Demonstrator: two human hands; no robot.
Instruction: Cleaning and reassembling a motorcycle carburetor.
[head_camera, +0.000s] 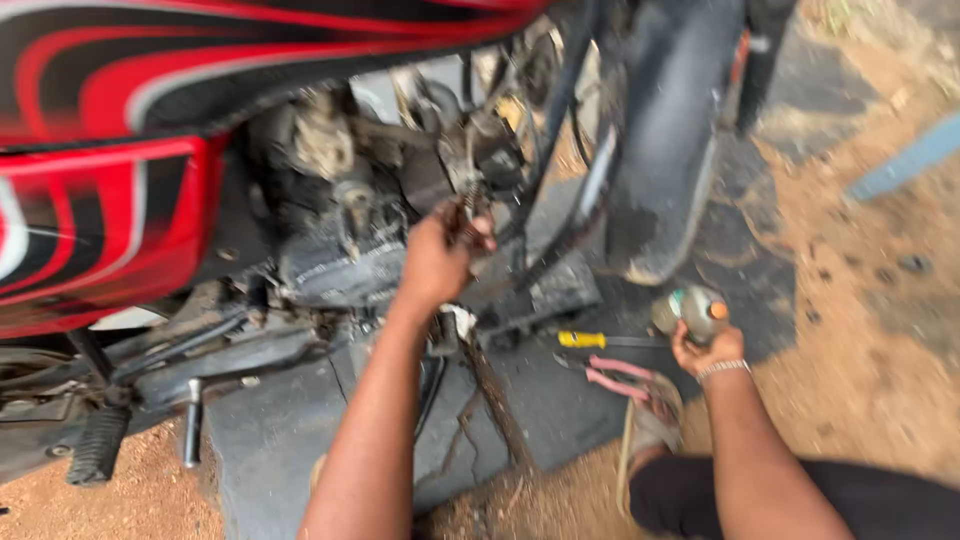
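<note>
Left hand (440, 255): fingers pinching a dirty engine part (468, 215) on the motorcycle (110, 150). Right hand (708, 350): fingers wrapped around small can (690, 310).

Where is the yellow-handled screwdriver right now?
The screwdriver lies on the dark ground slab below the motorcycle's front wheel, right of centre in the head view, just left of the right hand and above the pink-handled pliers.
</note>
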